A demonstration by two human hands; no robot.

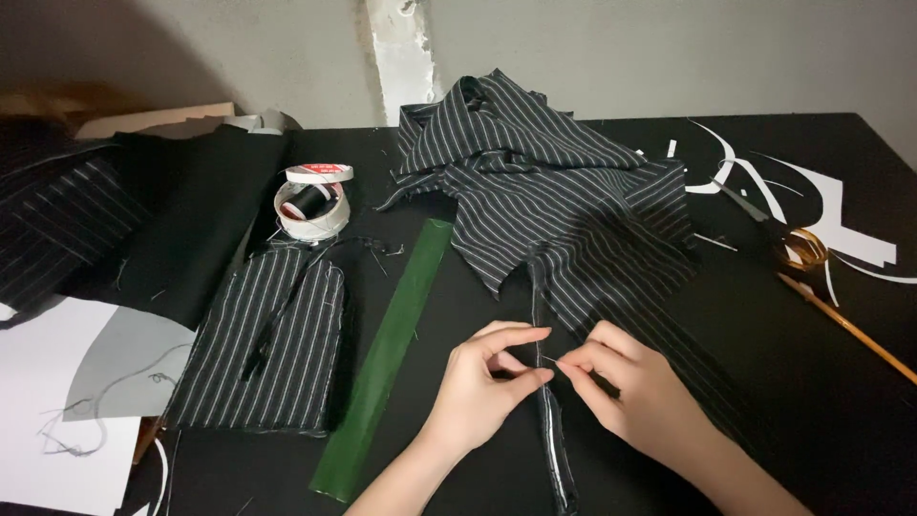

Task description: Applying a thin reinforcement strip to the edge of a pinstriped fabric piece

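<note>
Fingers of both hands are pinched shut on the same narrow folded strip (546,382) of striped cloth: the left hand (482,387) grips its edge between thumb and forefinger, and the right hand (630,387) holds what looks like a pin or needle, too thin to tell which, at the fold just beside the left fingertips. The strip runs up the middle of the black table (821,420), from the near edge to the heap of striped fabric (544,182).

To do this well, I judge the fold should be kept flat and taut between the two pinches, the stripes lined up along the edge, and the point pushed through both layers close to the crease.

The cloth is dark, thin and soft, with fine pale pinstripes; it drapes in loose folds. To the left lies a long, flat, glossy green ruler (382,354), then a stitched rectangular striped panel (263,344). Beyond it a tape roll (310,215) rings a spool of black thread (308,199). At the far right are scissors (798,239), a pencil (845,325) and curled white paper scraps (831,191).
</note>
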